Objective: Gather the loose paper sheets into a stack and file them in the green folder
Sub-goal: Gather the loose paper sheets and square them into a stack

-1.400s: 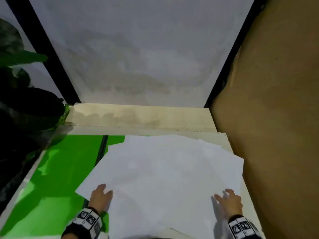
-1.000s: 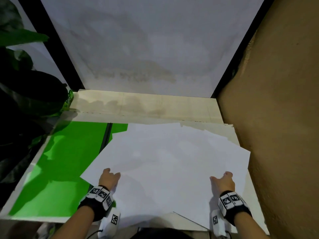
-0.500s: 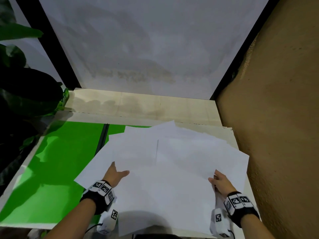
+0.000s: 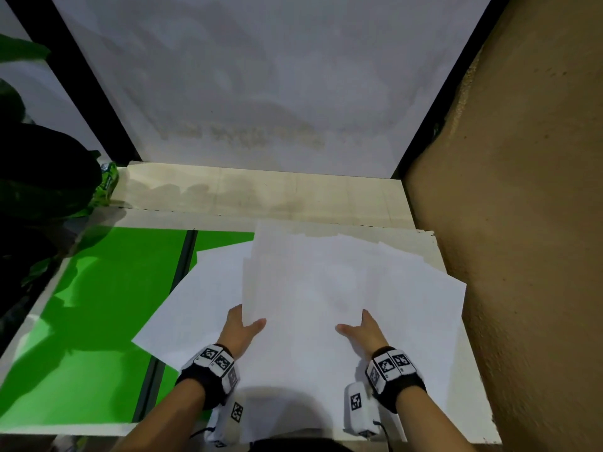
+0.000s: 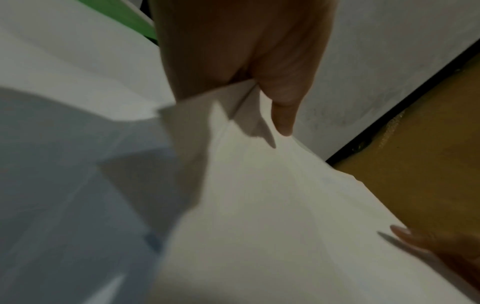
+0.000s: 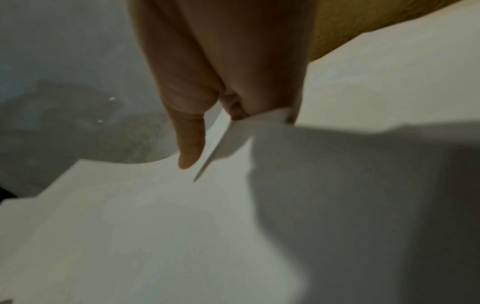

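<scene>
Several white paper sheets [image 4: 310, 288] lie fanned in a loose pile on the table, partly over the open green folder [image 4: 107, 305]. My left hand [image 4: 243, 327] pinches the pile's left edge, thumb on top and fingers hidden underneath. On the pile's right side, my right hand [image 4: 362, 331] holds the sheets the same way. In the left wrist view the thumb [image 5: 283, 115] presses on the paper sheets [image 5: 259, 205], which are raised off the sheet below. The right wrist view shows the thumb [image 6: 191, 144] on top of the paper sheets [image 6: 155, 226].
A brown wall [image 4: 522, 223] stands close along the table's right side. A pale wooden ledge [image 4: 261, 190] and a white panel lie behind. Dark plant leaves [image 4: 39, 177] crowd the far left beside the folder.
Both hands have slid inward towards each other and taken hold of the sheets. The spread-out sheets have been drawn into a narrower pile, uncovering more of the lowest sheet at left.
</scene>
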The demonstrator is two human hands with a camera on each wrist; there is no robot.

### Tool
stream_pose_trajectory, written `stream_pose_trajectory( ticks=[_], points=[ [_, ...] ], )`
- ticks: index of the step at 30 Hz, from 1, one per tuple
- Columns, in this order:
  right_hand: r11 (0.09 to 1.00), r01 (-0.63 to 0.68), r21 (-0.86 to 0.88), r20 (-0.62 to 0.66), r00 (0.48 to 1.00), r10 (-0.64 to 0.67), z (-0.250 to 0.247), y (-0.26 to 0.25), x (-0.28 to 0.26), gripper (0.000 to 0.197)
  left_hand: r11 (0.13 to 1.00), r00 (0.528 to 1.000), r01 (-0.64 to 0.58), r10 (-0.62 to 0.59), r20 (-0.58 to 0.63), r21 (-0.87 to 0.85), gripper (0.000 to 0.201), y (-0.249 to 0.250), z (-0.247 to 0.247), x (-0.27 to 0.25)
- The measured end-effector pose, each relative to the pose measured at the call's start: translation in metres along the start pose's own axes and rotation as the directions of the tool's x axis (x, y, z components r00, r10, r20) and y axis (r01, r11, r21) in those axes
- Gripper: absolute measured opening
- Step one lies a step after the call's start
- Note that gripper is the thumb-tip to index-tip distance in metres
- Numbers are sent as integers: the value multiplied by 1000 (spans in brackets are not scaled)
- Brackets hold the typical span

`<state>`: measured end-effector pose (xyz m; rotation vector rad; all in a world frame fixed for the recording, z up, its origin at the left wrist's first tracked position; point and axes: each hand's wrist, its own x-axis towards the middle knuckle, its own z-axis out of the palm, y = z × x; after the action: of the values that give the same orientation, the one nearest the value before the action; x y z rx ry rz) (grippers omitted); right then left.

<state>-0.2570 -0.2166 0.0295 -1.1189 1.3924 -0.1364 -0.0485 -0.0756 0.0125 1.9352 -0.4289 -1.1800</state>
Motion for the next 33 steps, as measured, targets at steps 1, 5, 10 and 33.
stream_pose_trajectory(
  ticks=[1, 5, 10, 33],
  points=[
    [1000, 13, 11, -7, 1000, -13, 2, 0, 1, 85, 999, 1000, -31, 31, 2, 29, 68, -1, -1, 0],
    [1000, 21, 18, 51, 998, -22, 6, -2, -2, 65, 1000, 1000, -19, 20, -24, 16, 68, -2, -1, -4],
    [990, 47, 130, 63, 996, -56, -12, -13, -8, 33, 989, 999, -50, 52, 7, -141, 36, 13, -17, -22],
    [720, 659, 218, -154, 751, -642, -25, -101, -79, 29, 739, 790, -598, 609, -70, -312, 48, 125, -32, -91]
  ],
)
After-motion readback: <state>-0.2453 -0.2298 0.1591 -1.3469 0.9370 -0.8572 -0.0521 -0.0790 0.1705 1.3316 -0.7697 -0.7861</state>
